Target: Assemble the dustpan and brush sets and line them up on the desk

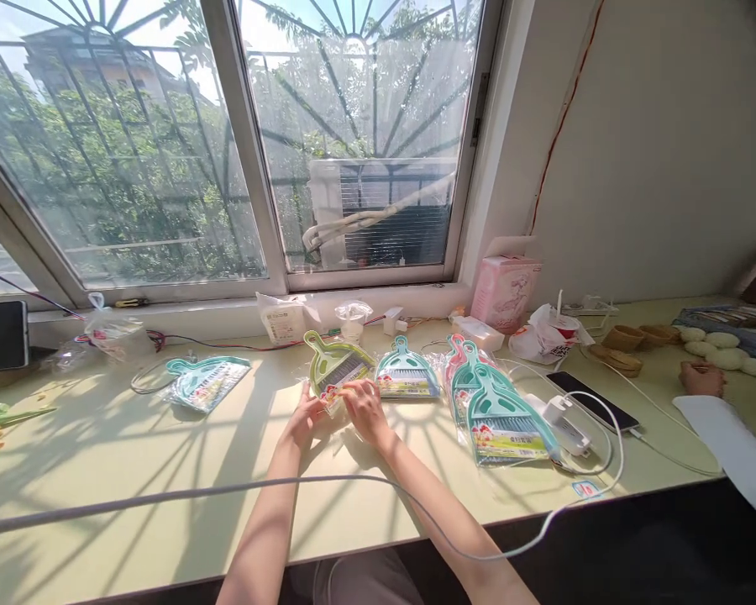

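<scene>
Between my two hands is a green dustpan and brush set (335,360) in a clear plastic bag, tilted up off the table. My left hand (307,415) grips its lower left edge. The fingers of my right hand (366,410) are bent and pinched at the lower right of the bag, over the printed card. Just right of it lies a bagged teal dustpan set (406,370). Farther right, several bagged sets overlap in a pile, with a teal set (505,420) in front and a pink one (459,349) behind. Another teal set (207,380) rests alone to the left.
A grey cable (239,486) crosses in front of my forearms. A white power strip (564,424) and a phone (592,402) lie at the right. Beyond them another person's hand (702,378) rests near woven baskets (623,339). A pink box (507,290) stands by the window.
</scene>
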### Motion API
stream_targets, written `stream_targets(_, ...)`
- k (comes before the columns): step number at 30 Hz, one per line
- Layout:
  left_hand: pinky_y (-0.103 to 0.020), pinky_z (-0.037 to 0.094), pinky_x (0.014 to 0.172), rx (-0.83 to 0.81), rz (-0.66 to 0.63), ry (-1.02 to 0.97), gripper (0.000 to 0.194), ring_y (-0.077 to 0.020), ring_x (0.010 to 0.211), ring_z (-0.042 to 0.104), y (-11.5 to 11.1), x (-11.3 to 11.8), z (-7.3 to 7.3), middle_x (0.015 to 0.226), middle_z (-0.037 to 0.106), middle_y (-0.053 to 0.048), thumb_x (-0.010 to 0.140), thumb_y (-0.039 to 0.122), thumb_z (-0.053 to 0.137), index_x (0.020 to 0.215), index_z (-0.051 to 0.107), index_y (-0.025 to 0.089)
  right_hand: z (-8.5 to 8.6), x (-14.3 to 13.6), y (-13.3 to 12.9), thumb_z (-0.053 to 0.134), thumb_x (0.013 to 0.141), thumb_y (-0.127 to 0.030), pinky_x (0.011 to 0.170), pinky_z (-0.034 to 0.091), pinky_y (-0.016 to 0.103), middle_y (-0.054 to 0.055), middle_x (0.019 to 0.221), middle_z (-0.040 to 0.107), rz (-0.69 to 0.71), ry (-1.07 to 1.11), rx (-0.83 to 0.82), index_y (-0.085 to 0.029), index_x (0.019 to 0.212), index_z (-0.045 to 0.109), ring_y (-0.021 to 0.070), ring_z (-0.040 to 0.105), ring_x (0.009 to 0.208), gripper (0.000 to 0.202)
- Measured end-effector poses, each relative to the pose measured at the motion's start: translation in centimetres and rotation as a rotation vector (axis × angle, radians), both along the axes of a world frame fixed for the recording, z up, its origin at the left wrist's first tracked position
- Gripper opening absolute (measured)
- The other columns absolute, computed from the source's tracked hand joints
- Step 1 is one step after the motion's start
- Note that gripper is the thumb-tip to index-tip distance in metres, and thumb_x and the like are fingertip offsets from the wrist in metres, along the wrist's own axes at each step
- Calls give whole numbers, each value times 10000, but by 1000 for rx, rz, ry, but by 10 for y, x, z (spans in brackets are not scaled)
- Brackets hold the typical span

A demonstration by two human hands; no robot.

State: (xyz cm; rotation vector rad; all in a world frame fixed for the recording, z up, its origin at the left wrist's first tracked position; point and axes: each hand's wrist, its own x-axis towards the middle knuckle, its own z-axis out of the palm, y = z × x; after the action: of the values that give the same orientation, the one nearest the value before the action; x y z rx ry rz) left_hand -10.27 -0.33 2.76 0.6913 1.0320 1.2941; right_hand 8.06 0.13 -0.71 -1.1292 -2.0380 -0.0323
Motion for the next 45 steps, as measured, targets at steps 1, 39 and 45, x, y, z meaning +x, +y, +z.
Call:
stream_targets(1,-304,629,685,-7,6,11,1056,-215,752,777,-1,-2,0,982,819,-15,688,21,743,1681,499,288,-1,2,-1,598,1075,-80,1230,481,557,106,1294,816,-11,9,-15,-280,1201,823,335,713,1259,326)
stream_targets(39,-315,648,898,200,73,-57,691,-293,1279,785,-6,1,7,1317,853,-70,811,197,968,1454,732,285,29,9,-5,847,825,-301,839,764,575,67,857,760,-66,1169,-709,-284,813,632,341,816,899,216)
stream_targets(45,-379,681,928,148,208,-79,350,-342,1257,801,5,-1,1,1106,879,-70,954,321,921,1270,805,222,12,7,3,968,706,-504,560,744,443,35,755,739,20,1228,-649,-277,827,675,268,772,719,390)
